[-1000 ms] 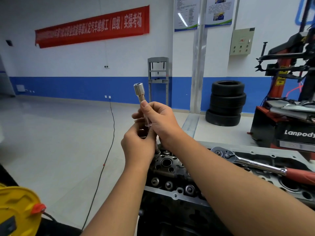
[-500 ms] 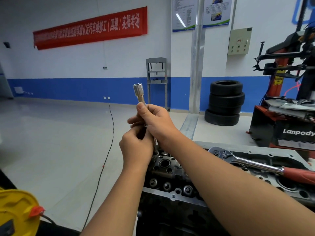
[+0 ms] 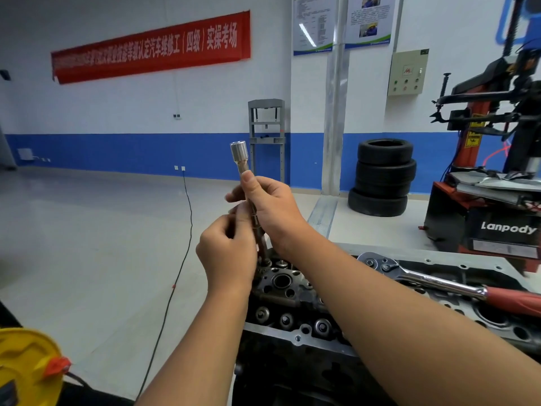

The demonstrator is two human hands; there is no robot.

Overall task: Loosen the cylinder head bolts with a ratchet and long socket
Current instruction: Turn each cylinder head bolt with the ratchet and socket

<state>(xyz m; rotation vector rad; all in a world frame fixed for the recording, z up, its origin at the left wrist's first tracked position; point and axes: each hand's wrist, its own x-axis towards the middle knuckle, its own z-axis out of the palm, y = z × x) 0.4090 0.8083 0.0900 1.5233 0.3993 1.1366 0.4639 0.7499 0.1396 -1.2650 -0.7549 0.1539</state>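
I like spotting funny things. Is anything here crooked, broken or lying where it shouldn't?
Nothing looks broken or spilled. The only loose item is the ratchet, lying unattached across the cylinder head at a slant. The long socket is held tilted above the head by the left hand and right hand.

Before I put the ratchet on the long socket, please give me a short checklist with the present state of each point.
1. Long socket held firmly: ok, right hand and left hand both grip its shaft.
2. Lower end seated on a bolt of the cylinder head: cannot tell, the hands hide it.
3. Socket upright: not ok, it leans a little.
4. Ratchet within reach: ok, it lies on the engine beside the right forearm.
5. Top end free for the ratchet: ok, nothing covers it.
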